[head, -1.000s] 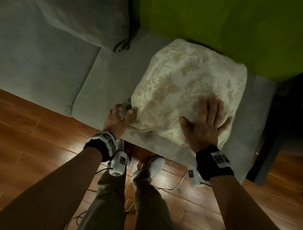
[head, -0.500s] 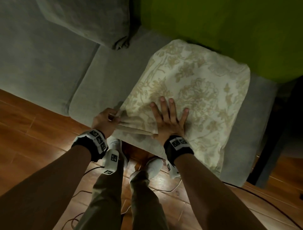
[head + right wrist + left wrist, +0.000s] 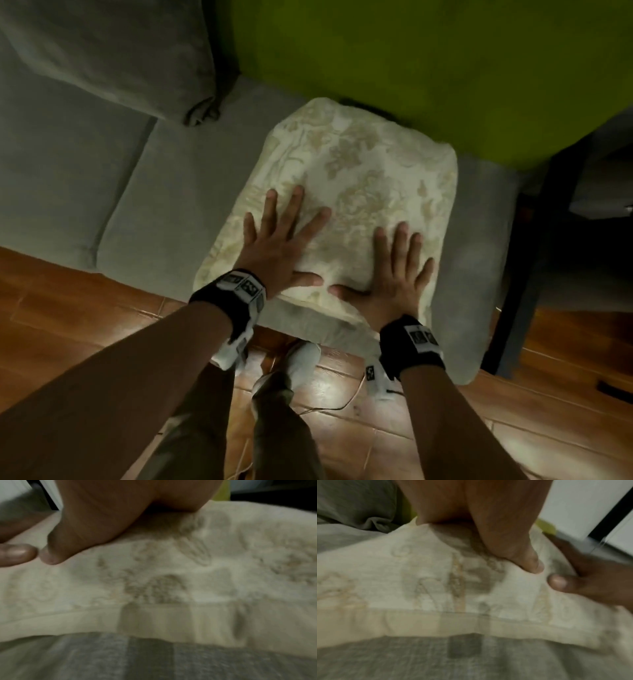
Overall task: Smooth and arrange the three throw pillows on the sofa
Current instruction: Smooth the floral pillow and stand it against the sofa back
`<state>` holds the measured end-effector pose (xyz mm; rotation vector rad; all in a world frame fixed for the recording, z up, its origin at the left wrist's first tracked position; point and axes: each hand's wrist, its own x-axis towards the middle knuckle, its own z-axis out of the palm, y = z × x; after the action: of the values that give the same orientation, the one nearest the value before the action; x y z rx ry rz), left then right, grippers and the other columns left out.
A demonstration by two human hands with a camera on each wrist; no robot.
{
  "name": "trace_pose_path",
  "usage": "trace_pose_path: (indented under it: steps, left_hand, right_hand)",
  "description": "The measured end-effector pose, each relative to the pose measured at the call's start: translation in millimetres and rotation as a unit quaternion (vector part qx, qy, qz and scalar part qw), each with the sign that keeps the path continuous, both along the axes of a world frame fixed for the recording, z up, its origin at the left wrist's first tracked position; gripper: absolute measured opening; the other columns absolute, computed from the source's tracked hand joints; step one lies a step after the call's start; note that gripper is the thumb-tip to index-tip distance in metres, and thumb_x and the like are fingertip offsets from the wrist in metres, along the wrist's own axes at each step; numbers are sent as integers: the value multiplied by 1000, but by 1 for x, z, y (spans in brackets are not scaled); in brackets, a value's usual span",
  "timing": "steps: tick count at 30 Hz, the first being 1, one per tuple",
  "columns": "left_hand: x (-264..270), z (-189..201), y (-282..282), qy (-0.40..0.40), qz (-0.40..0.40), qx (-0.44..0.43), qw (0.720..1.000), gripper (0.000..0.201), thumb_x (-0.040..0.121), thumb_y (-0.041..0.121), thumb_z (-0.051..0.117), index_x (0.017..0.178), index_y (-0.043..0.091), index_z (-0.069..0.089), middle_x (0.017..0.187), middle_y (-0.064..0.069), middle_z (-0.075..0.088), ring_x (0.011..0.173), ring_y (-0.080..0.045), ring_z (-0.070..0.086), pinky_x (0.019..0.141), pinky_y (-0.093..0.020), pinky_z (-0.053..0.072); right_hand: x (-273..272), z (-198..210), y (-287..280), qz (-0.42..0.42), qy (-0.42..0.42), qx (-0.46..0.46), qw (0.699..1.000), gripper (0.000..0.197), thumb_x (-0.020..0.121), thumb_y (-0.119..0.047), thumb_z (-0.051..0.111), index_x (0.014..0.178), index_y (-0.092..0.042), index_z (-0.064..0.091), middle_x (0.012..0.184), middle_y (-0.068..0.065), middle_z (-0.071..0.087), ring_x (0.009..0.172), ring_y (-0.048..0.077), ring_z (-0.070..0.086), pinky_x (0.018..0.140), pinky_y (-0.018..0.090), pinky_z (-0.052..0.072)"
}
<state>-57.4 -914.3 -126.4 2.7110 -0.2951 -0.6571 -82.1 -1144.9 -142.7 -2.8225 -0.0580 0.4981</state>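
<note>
Cream floral pillow (image 3: pixel 363 178) lies flat on the right end of a grey sofa (image 3: pixel 171 178), pressed under both hands. Left hand (image 3: pixel 277 246) and right hand (image 3: pixel 394 274) rest palm-down with fingers straight and spread wide on the near half, thumbs pointing toward each other and almost touching near the front seam. Behind the pillow stands a green cushion (image 3: pixel 428 68); a grey cushion (image 3: pixel 113 58) sits to the left. Wooden floor (image 3: pixel 85 308) runs below the seat edge.
</note>
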Motion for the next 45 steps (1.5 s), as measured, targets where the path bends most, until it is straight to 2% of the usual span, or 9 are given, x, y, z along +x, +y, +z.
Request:
trace_pose_path:
  steps: [9,18,21,24,27,31,35,41,45]
  left_hand:
    - [9,-34,0,89,-21,170,981,137,55,93,54,133,47,-48,141,-2,-60,138,-41,-43,107,-81,10]
    - [-8,-17,21,134,-44,184,973,128,57,101,33,129,39,-53,141,1,-60,137,-28,-49,112,-74,-3]
    - [-14,4,26,94,-34,107,989,106,73,94,20,142,41,-41,151,5,-50,144,-24,-38,116,-70,-2]
    - [-16,31,14,-70,-12,36,997,87,93,72,25,159,27,-9,165,-4,-24,152,-29,-19,117,-65,3]
    - [-8,35,-12,-159,-75,12,984,72,101,56,31,160,30,-2,166,-6,-19,152,-32,-17,120,-62,1]
    - [-6,-5,-5,-64,-88,115,987,78,94,72,23,151,45,-23,160,6,-37,151,-26,-24,118,-64,-6]
    - [-14,-39,6,-3,-114,176,978,78,90,79,13,142,49,-37,148,10,-53,139,-21,-44,115,-66,-12]
    - [-22,-51,8,-21,-120,153,981,80,89,80,12,143,47,-36,151,6,-50,138,-22,-46,114,-67,-14]
    - [-42,-54,21,-61,-88,103,989,89,85,83,19,151,42,-25,158,4,-39,147,-26,-33,118,-66,-4]
  right_hand:
    - [2,-38,-12,9,119,-48,992,137,51,-109,34,135,-41,-50,142,-5,-61,138,30,-50,110,73,-19]
    - [-30,-29,-41,85,172,-79,978,148,58,-103,42,137,-23,-54,149,7,-56,140,30,-49,110,79,-7]
    - [-41,6,-51,80,101,-34,991,147,58,-103,42,156,-20,-29,162,6,-38,151,29,-30,112,78,-9]
    - [-46,43,-40,29,-76,77,994,99,90,-79,36,163,-21,3,169,3,-16,157,28,-14,119,68,-9]
    - [-23,44,-10,20,-173,110,979,75,102,-60,35,162,-30,3,169,-2,-11,157,29,-8,121,65,-6]
    - [-5,-9,11,52,7,19,998,80,96,-78,25,156,-47,-18,164,-11,-32,152,20,-29,115,72,-10]
    - [-13,-45,11,74,75,-19,994,85,90,-85,18,150,-48,-30,155,-14,-47,142,18,-46,112,72,-17]
    - [-40,-58,-16,62,149,-79,984,101,81,-93,12,132,-37,-55,140,-10,-63,138,23,-50,113,68,-22]
    - [-88,-75,-62,51,225,-105,967,102,84,-90,17,138,-35,-50,142,-7,-62,141,28,-46,114,71,-14]
